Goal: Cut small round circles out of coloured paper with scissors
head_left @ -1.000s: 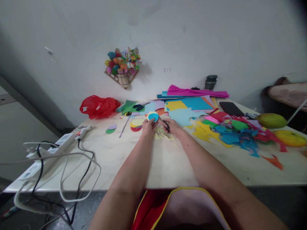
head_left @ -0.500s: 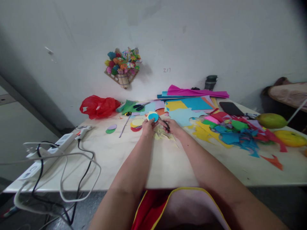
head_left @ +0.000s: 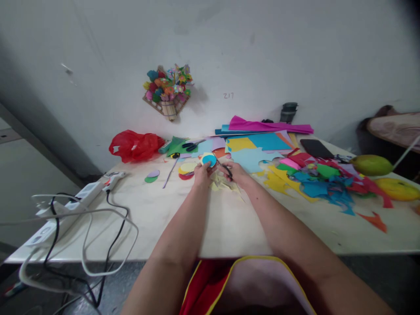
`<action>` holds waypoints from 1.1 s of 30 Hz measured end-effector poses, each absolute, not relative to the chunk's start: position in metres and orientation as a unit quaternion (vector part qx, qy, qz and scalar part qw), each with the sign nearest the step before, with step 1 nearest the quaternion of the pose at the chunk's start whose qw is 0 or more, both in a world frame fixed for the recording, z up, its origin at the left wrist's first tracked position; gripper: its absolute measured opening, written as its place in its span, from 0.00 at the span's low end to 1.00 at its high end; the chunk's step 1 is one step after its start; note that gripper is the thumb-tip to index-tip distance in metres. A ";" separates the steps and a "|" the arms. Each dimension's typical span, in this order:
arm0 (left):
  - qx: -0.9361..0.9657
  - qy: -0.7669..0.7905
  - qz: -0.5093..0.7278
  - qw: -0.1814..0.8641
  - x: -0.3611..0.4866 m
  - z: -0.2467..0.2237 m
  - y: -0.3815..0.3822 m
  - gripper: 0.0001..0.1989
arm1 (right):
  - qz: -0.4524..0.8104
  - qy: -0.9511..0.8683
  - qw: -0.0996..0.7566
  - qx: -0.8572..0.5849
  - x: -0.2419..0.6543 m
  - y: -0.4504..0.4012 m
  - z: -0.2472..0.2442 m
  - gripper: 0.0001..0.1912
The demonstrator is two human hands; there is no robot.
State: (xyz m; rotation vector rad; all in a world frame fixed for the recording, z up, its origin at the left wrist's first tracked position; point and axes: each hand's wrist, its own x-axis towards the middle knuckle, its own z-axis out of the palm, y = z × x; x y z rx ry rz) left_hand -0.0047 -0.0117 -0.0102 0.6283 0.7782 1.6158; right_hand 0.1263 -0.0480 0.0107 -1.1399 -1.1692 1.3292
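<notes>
My left hand (head_left: 202, 172) pinches a blue paper circle (head_left: 209, 160) laid over a pale yellow piece of paper (head_left: 205, 155), whose edge shows behind it. Black-handled scissors (head_left: 227, 171) are gripped in my right hand (head_left: 235, 171), their blades pointing up and left at the paper's right edge. Below both hands lies a heap of pale yellow clippings (head_left: 225, 181). To the left are cut circles: a pale yellow one (head_left: 188, 167) on top of red and other colours, and a lilac one (head_left: 154, 173) partly over a green one (head_left: 151, 180).
Coloured sheets (head_left: 252, 155) lie behind my hands, with a second pair of scissors (head_left: 193, 145) and a red plastic bag (head_left: 136, 145) further left. Paper scraps (head_left: 321, 181), a phone (head_left: 316, 148) and mangoes (head_left: 370, 165) are on the right. A power strip (head_left: 65, 210) with cables lies at left.
Both hands stay almost in place. The blue circle and the pale yellow paper have shifted very slightly to the left beside the scissors.
</notes>
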 end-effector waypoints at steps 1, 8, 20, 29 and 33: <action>0.269 0.333 0.692 0.581 -0.005 -0.011 -0.011 0.08 | 0.548 -0.483 0.494 -0.470 0.127 -0.048 0.010 0.13; 0.266 0.339 0.690 0.582 -0.005 -0.011 -0.011 0.08 | 0.554 -0.474 0.496 -0.472 0.126 -0.046 0.010 0.14; 0.250 0.356 0.689 0.580 -0.005 -0.010 -0.011 0.08 | 0.537 -0.478 0.491 -0.493 0.125 -0.050 0.014 0.14; 0.242 0.357 0.696 0.574 -0.005 -0.010 -0.011 0.09 | 0.544 -0.470 0.487 -0.495 0.124 -0.047 0.012 0.15; 0.243 0.356 0.696 0.575 -0.005 -0.009 -0.012 0.07 | 0.549 -0.471 0.491 -0.486 0.124 -0.049 0.012 0.15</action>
